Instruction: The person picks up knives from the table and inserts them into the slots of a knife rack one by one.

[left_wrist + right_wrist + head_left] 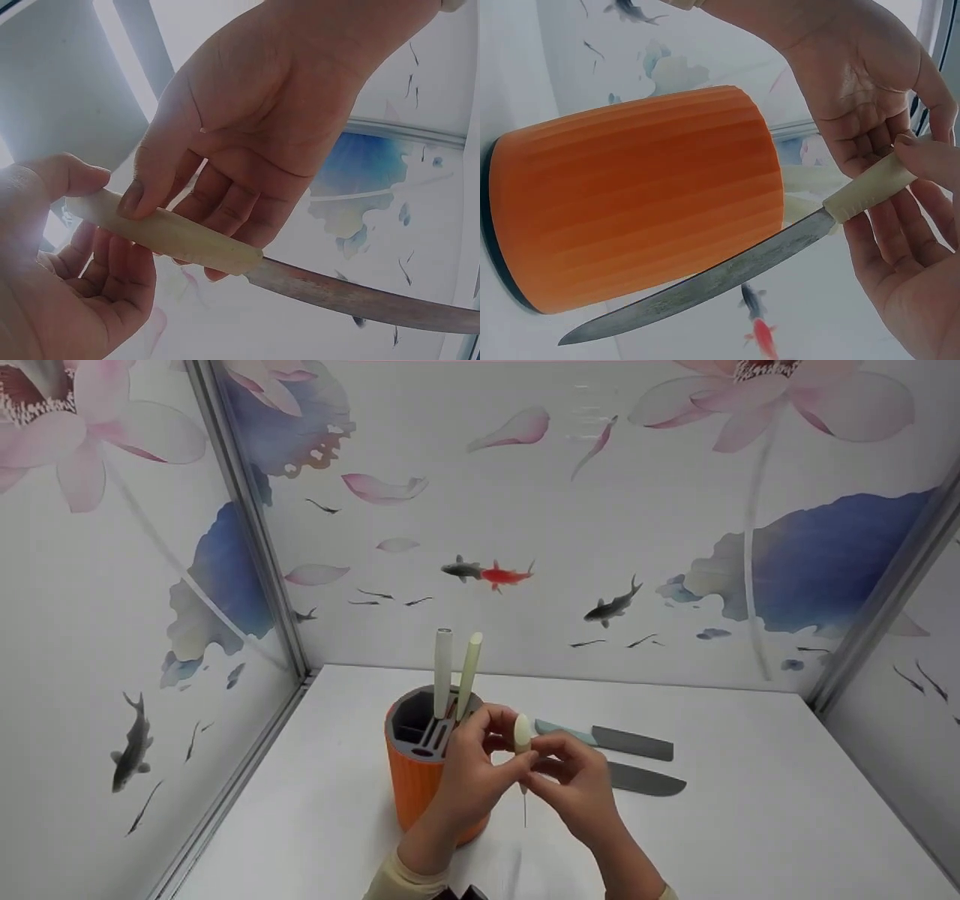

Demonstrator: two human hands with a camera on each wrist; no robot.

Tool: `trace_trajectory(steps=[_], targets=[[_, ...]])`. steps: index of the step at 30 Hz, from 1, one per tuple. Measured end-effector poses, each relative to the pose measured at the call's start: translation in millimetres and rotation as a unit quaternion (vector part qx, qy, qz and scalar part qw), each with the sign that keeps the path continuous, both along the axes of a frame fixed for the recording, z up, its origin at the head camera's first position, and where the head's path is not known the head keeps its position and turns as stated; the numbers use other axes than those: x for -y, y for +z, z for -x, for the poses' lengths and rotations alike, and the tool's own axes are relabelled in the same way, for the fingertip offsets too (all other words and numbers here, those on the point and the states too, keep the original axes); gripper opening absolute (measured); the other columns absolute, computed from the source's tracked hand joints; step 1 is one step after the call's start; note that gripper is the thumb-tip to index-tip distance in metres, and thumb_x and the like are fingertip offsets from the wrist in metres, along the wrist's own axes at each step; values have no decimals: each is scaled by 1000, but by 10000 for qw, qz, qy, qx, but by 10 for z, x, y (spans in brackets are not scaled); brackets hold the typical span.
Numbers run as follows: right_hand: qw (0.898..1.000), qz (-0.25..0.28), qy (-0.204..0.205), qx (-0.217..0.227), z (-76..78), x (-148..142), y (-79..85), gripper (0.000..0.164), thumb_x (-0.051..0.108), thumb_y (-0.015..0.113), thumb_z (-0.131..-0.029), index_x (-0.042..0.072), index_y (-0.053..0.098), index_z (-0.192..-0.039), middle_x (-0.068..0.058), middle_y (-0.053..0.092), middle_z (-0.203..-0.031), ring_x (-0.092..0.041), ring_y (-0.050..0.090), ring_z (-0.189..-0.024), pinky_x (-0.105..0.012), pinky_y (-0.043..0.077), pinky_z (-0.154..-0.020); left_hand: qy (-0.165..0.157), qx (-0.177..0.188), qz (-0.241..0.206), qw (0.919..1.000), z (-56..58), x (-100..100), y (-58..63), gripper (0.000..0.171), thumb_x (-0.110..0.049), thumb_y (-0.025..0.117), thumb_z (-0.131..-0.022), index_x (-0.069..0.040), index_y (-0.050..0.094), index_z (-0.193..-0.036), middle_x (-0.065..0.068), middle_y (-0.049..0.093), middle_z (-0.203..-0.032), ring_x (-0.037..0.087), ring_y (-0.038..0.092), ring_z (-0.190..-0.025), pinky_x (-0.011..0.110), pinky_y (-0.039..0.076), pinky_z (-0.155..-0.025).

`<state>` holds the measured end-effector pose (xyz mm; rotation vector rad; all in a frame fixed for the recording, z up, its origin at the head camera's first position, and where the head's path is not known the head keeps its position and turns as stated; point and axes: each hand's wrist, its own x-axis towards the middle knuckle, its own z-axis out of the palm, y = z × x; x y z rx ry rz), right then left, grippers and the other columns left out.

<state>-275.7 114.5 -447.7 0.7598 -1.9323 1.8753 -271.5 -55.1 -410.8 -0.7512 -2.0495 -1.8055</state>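
Observation:
Both hands hold a knife in front of my body, its pale yellow handle (523, 733) uppermost and its blade (705, 281) pointing down. My left hand (474, 769) holds the handle near its butt end. Slightly lower, my right hand (581, 787) pinches the same handle between thumb and fingers. From the head the blade shows edge-on as a thin line; the wrist views show it long, narrow and greyish. Just left of the knife stands a round orange knife block (416, 791) with a grey slotted top, partly hidden behind my left hand.
A white handle (443, 675) and a pale yellow handle (470, 667) stick up from the block. On the white table (750, 825), to the right, lie a dark-bladed cleaver (634, 741) and another dark-bladed knife (646, 778). Printed panels (525, 510) enclose the table.

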Motion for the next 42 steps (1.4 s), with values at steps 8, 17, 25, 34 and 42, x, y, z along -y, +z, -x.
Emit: trace_trajectory(steps=[8, 17, 25, 34, 42], targets=[[9935, 204, 495, -1003, 182, -253, -10, 28, -18, 75, -86, -10, 68, -112, -7, 73, -107, -12, 75, -99, -28, 64, -89, 227, -139, 62, 9996, -27, 13, 26, 33, -4, 80, -88, -6, 62, -115, 8, 65, -103, 14, 65, -92, 30, 63, -90], [9906, 170, -1260, 511, 432, -446, -271, 23, -6, 74, -94, -6, 70, -117, -11, 72, -107, -8, 72, -97, -21, 63, -86, 447, -19, 110, 9989, -140, 95, 105, 34, -3, 81, -89, -5, 60, -116, 8, 64, -105, 16, 67, -94, 29, 62, -91], [9773, 443, -1297, 1614, 628, -181, -683, 26, -7, 60, -101, -6, 67, -125, -17, 70, -111, -20, 73, -96, -24, 64, -84, 930, -537, -277, 9938, -271, 179, 197, 36, 1, 84, -82, -5, 64, -111, 4, 66, -102, 14, 67, -91, 31, 64, -86], [9811, -354, -216, 1891, 716, 244, -1043, 61, -14, 55, -89, 3, 55, -147, -22, 61, -144, -44, 59, -134, -45, 59, -106, 1405, -1246, -886, 9782, -507, 412, 357, 35, 9, 77, -80, 2, 63, -111, 6, 64, -103, 16, 67, -94, 29, 64, -87], [9753, -717, 563, 2014, 695, 459, -1116, 91, -2, 64, -83, 18, 33, -166, -14, 42, -166, -40, 43, -152, -61, 40, -123, 1447, -1514, -2023, 9567, -726, 643, 513, 36, 21, 66, -74, 15, 56, -108, 7, 60, -102, 20, 60, -94, 23, 61, -82]])
